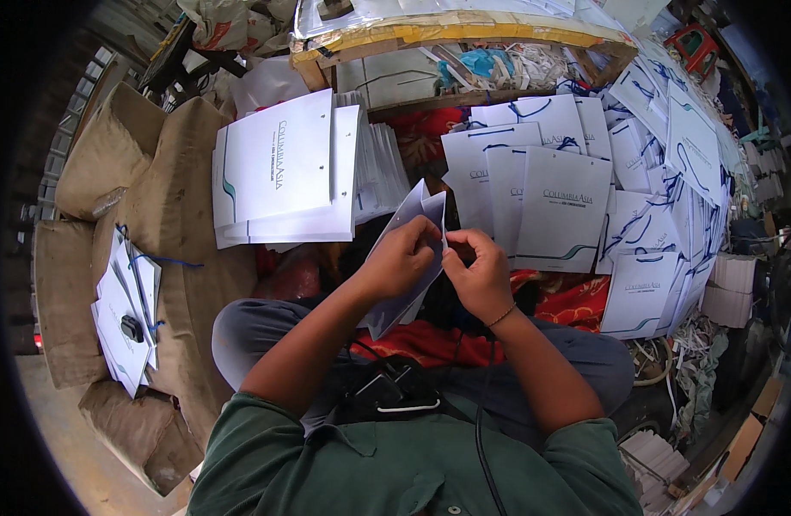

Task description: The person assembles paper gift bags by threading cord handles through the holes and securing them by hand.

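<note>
A white paper bag (pixel 402 308) stands tilted above my crossed legs, its narrow folded top pointing away from me. My left hand (pixel 401 258) is closed on its upper part, fingers curled at the mouth. At the right edge of the bag, my right hand (pixel 479 268) pinches with thumb and forefinger. Any small piece between those fingertips is too small to make out. To the left of the bag rises a thick stack of flat white paper bags (pixel 275 172) with punched holes and no cords. On the right lie several bags (pixel 563 211), many with blue cord handles.
A brown cushioned seat (pixel 176 198) is at my left, with more corded bags (pixel 125 318) and a small black object (pixel 131 328) on them. A low table (pixel 464 36) with a yellow edge stands ahead. Red patterned cloth (pixel 572 301) and paper scraps (pixel 701 357) lie around.
</note>
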The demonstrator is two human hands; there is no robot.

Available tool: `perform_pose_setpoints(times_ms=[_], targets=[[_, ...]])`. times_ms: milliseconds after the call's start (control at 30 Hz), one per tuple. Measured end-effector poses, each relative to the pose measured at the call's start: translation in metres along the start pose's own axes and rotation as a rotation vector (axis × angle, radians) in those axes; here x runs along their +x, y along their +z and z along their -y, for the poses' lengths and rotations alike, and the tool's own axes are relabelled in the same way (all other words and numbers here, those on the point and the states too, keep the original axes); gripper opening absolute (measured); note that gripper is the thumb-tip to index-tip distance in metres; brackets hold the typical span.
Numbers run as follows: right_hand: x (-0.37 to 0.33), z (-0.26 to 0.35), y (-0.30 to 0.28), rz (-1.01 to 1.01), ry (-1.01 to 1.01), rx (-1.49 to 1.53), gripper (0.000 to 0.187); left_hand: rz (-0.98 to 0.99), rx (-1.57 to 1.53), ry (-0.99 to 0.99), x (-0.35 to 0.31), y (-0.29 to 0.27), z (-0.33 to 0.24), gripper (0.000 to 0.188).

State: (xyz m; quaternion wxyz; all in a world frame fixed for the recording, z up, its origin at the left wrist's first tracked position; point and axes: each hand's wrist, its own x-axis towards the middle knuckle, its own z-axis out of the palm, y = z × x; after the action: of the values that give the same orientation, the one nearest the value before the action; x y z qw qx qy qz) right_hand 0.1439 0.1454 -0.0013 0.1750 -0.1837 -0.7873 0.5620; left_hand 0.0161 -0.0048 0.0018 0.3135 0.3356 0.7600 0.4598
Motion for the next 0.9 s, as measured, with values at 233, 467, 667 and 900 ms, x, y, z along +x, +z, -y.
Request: perform_pose_setpoints(times_ms=[233, 467, 667, 900], targets=[[-0.001, 0.003, -0.002, 0.012, -0.004, -0.009, 0.022, -0.051, -0.050, -0.031, -0.001, 0.003, -0.006, 0.017], [-0.002, -0.001, -0.001, 0.013, -0.008, 0.009, 0.023, -0.006, -0.125, -0.059, 0.002, 0.000, 0.001, 0.016], [-0.003, 0.001, -0.001, 0.024, 0.002, 0.020, 0.024, -0.021, -0.106, -0.061, 0.002, 0.000, 0.003, 0.016], [-0.003, 0.002, -0.001, 0.033, -0.001, 0.001, 0.024, -0.029, 0.010, -0.032, 0.001, 0.002, -0.002, 0.018]])
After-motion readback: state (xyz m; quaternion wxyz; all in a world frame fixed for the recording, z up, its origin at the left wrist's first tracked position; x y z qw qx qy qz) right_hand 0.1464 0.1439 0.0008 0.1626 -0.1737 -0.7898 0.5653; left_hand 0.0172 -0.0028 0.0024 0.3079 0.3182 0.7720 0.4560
